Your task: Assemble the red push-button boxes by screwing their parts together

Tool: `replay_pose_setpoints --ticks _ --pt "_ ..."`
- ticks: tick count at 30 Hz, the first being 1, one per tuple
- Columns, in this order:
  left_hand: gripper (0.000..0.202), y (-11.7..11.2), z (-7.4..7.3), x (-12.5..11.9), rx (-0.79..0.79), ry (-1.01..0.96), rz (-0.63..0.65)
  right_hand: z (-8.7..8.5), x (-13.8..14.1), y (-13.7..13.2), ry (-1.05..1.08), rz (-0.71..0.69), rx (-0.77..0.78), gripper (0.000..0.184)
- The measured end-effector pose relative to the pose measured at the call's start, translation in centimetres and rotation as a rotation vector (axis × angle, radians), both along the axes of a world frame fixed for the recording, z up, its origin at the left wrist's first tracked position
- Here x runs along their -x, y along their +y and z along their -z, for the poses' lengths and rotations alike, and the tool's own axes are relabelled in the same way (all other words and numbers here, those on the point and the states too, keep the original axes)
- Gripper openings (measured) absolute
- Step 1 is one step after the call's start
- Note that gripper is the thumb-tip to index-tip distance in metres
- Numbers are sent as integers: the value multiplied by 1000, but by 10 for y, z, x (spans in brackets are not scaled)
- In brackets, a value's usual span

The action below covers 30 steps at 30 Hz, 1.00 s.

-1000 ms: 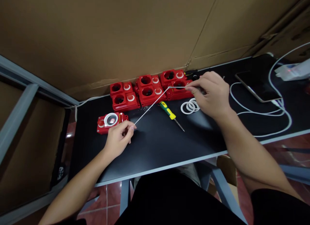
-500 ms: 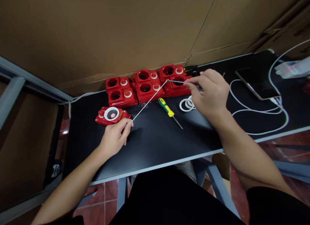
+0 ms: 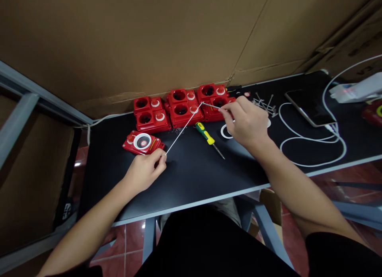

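My left hand is closed, pinching the end of a thin white cord. The cord runs taut up and to the right to the tip of a thin metal rod. My right hand is closed around the other end of that rod, fingers pinched. Beside my left hand lies a red housing with a white ring on it. A green and yellow screwdriver rests on the table between my hands. White rings lie partly hidden under my right hand.
Several red housings with round openings stand along the cardboard wall. Right of my right hand lie long metal pins, a phone and a looping white cable. The black table has a pale front edge.
My right hand has shifted left and slightly down with the rod; the metal pins show more behind it. My left hand still holds the cord taut. The view has turned slightly.
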<state>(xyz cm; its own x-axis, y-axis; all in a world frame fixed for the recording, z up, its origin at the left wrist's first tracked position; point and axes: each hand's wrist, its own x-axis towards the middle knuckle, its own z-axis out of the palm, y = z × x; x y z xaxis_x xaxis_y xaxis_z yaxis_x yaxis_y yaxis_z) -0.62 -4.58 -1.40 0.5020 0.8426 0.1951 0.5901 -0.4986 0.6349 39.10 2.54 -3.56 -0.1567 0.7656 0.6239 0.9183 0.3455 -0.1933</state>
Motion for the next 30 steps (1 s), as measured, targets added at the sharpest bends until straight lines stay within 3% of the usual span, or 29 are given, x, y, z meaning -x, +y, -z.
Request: replay_pose_setpoints --ticks 4,9,13,18,24,30 --pt "31 -2 -3 -1 -218 15 78 4 15 -3 -51 -73 58 39" --pt "44 -4 -9 -5 -315 -10 131 7 28 -8 -26 -145 86 40" --pt "32 -9 -12 -5 -308 -111 147 4 28 -9 67 -224 70 36" --pt "22 -8 -15 0 -280 -257 195 5 31 -14 222 -517 135 20" --pt "35 -5 -14 -2 -159 -340 231 8 44 -25 320 -682 191 12" --pt "46 -5 -14 -4 -232 -297 260 5 50 -30 433 -757 290 8"
